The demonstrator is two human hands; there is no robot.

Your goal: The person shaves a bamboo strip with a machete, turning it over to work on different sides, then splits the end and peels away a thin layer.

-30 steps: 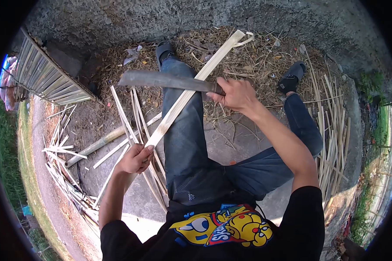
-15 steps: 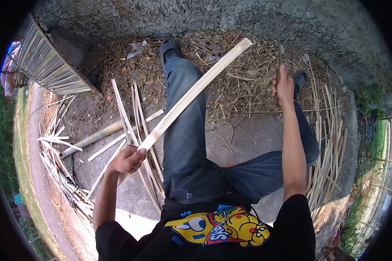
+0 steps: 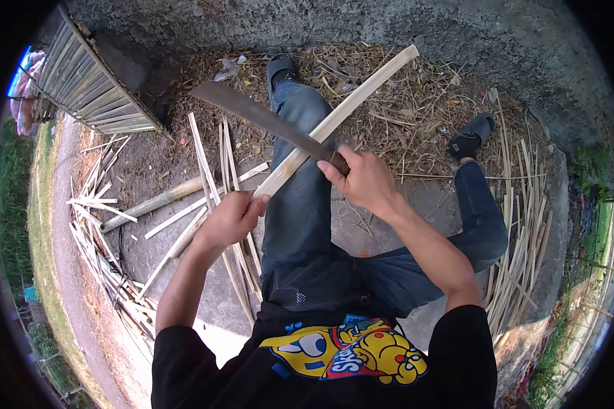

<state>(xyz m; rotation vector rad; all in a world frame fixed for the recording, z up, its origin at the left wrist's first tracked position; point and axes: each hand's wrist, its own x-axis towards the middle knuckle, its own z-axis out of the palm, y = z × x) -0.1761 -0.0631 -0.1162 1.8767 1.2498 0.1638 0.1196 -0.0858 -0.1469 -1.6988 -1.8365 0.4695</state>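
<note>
My left hand [image 3: 233, 218] is closed around the near end of a pale bamboo strip [image 3: 363, 92], which slants up and away to the right over my outstretched leg. In my right hand [image 3: 365, 178] is the handle of a long, dark-bladed machete [image 3: 252, 114]. Its blade lies across the strip near the middle, with the tip pointing to the upper left. The blade appears to touch the strip's upper face, though the exact contact is hard to make out.
Split bamboo strips lie in piles at the left [image 3: 109, 273] and right [image 3: 522, 225]. A whole bamboo pole [image 3: 158, 203] rests on the ground at left. A slatted bamboo panel [image 3: 106, 78] leans at upper left. Shavings [image 3: 389, 123] cover the ground before a rough concrete wall [image 3: 361, 24].
My right hand has swung the machete from upright at the right down across the strip. My left hand has moved right and slightly up with the strip.
</note>
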